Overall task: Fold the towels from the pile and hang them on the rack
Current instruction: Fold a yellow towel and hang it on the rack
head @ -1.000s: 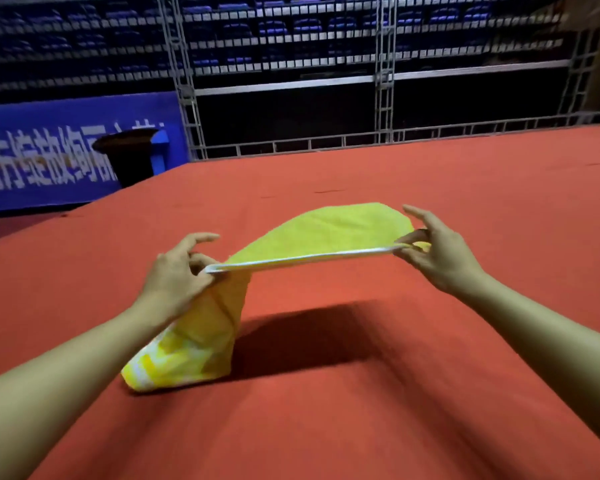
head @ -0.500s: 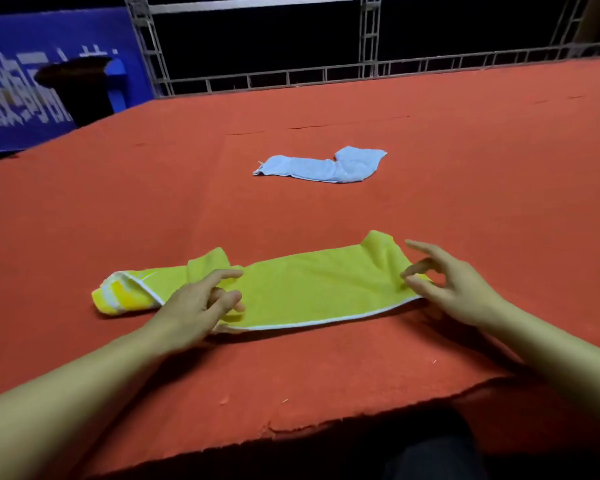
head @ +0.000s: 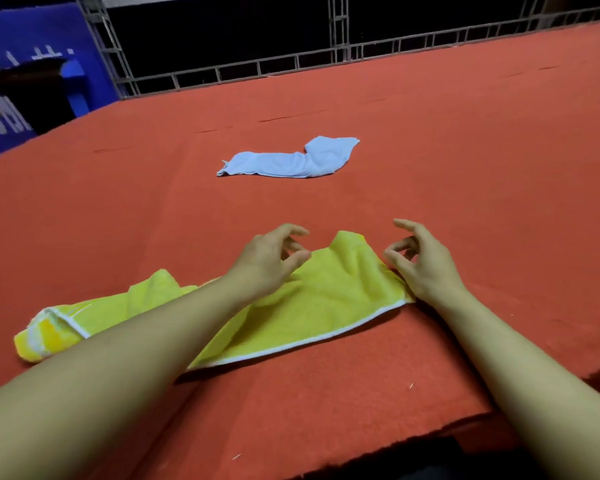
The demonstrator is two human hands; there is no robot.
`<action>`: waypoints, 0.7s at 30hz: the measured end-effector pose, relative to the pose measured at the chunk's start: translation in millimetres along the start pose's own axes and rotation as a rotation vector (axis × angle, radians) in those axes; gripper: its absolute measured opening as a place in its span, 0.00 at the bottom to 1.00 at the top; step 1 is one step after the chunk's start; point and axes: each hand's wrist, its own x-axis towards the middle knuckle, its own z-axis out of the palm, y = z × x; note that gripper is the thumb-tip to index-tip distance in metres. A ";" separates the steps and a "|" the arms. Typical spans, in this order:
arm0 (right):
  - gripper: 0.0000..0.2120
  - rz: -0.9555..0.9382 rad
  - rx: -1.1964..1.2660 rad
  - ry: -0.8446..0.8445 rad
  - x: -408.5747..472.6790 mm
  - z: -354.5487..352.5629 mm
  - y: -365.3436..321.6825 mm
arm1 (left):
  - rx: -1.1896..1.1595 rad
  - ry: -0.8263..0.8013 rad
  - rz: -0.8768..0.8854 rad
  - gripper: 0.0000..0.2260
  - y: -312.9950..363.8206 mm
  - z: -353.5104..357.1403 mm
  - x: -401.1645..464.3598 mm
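Since half a second ago both hands have slid toward the far edge of the yellow towel [head: 326,299], the left one travelling right from the towel's middle to the centre of the frame, and the towel has not shifted on the red table [head: 465,174].

At lower left, the towel's striped end [head: 49,332] lies bunched and rolled on itself. Moving right, the left hand [head: 271,261] hovers over the towel's upper edge, fingers curled and spread, thumb close to the cloth; I cannot tell whether it touches, and it grips nothing. Right of centre, the right hand [head: 420,261] sits at the towel's right end, heel on or just above the cloth, fingers loosely curled and holding nothing. Upper centre, well apart, a blue towel [head: 291,159] lies crumpled. No rack is in view.

Judging by this, the step is flattening the yellow towel ahead of its first fold. Next, each hand probably needs to pinch a far corner and draw the cloth taut; the bunched left end needs unrolling first, or the fold will come out uneven.
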 end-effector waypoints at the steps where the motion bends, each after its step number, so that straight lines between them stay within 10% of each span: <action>1: 0.27 0.000 -0.008 -0.020 -0.5 -2.6 1.2 | 0.003 -0.006 -0.014 0.14 6.1 10.6 13.5; 13: 0.25 -0.111 -0.128 -0.058 -7.7 -9.2 5.7 | 0.258 -0.301 -0.190 0.29 33.3 76.8 118.0; 21: 0.28 -0.157 -0.411 0.007 -25.3 -10.9 -21.1 | -0.175 -0.190 0.012 0.18 42.6 64.9 99.9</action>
